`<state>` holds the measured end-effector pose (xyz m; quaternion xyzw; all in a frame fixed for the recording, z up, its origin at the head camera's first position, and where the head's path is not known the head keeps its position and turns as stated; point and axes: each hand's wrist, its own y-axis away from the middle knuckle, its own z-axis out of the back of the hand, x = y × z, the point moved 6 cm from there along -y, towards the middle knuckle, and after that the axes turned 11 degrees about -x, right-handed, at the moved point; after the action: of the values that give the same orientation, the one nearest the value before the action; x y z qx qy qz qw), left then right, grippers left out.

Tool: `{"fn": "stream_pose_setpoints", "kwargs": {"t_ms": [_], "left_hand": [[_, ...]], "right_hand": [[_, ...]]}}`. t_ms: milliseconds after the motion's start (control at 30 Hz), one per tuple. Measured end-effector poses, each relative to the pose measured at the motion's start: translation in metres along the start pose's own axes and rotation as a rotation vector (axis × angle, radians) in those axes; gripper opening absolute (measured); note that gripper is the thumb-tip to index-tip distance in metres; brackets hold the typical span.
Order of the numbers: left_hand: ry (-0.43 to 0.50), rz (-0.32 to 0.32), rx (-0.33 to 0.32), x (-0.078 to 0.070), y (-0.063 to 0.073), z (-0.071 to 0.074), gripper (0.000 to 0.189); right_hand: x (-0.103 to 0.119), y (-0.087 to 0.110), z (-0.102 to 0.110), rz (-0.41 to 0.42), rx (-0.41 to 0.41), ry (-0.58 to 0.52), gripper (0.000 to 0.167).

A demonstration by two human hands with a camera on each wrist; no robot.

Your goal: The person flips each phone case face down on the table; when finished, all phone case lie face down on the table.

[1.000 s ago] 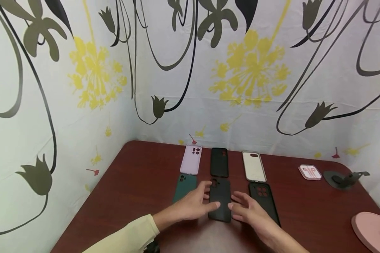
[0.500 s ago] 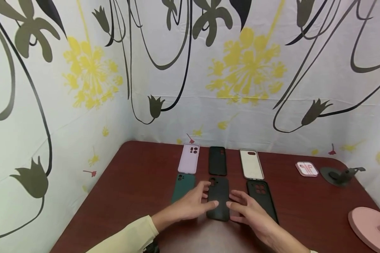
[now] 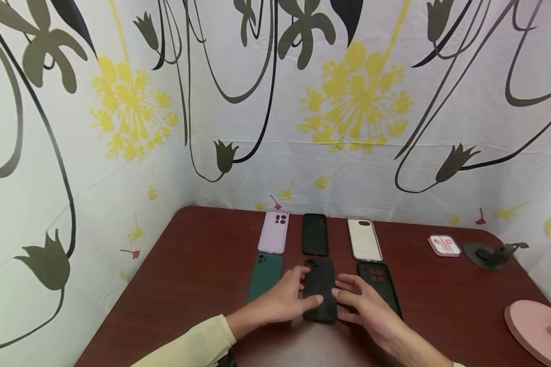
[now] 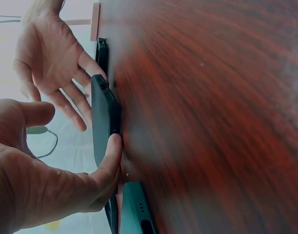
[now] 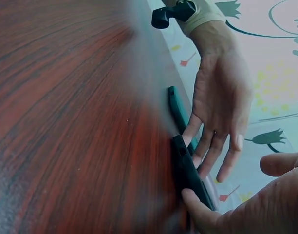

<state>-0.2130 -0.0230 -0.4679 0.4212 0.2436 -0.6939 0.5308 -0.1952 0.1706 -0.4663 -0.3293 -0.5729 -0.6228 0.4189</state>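
A black phone case (image 3: 321,285) lies back up in the front row, between my two hands. My left hand (image 3: 280,300) is at its left side, with fingertips at the edge and the thumb over its back. In the left wrist view a finger touches the long side of the black case (image 4: 101,122), while the thumb stands apart from it. At the right edge is my right hand (image 3: 367,306), fingers loosely extended. A fingertip meets the side of the case (image 5: 190,170) in the right wrist view. Left of it lies a green phone case (image 3: 264,278), right of it another black case (image 3: 384,288).
Behind, a lilac phone case (image 3: 273,232), a black one (image 3: 315,234) and a cream one (image 3: 365,239) form the back row. A white-and-red square box (image 3: 444,245), a dark stand (image 3: 491,255) and a pink round base (image 3: 534,326) sit on the right.
The middle black case has shifted slightly right against its neighbours during the last half second, and my left hand has moved right with it. The other cases stay in place.
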Motion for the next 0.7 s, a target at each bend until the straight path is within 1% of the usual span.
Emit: {"fn": "stream_pose_setpoints", "kwargs": {"t_ms": [133,300,533,700], "left_hand": [[-0.014,-0.001,0.002,-0.003,0.001,-0.002,0.077],[-0.014,0.001,0.005,-0.004,0.003,-0.004,0.079],[-0.022,-0.012,-0.009,-0.007,0.001,-0.009,0.086],[-0.038,-0.023,-0.017,-0.012,-0.005,-0.01,0.089]], "right_hand": [[-0.003,0.001,0.003,-0.005,-0.022,-0.041,0.064],[-0.004,0.001,0.004,-0.011,-0.031,-0.078,0.053],[-0.001,-0.002,0.006,0.022,0.022,-0.134,0.049],[0.001,-0.003,0.007,0.029,0.01,-0.158,0.049]]}}
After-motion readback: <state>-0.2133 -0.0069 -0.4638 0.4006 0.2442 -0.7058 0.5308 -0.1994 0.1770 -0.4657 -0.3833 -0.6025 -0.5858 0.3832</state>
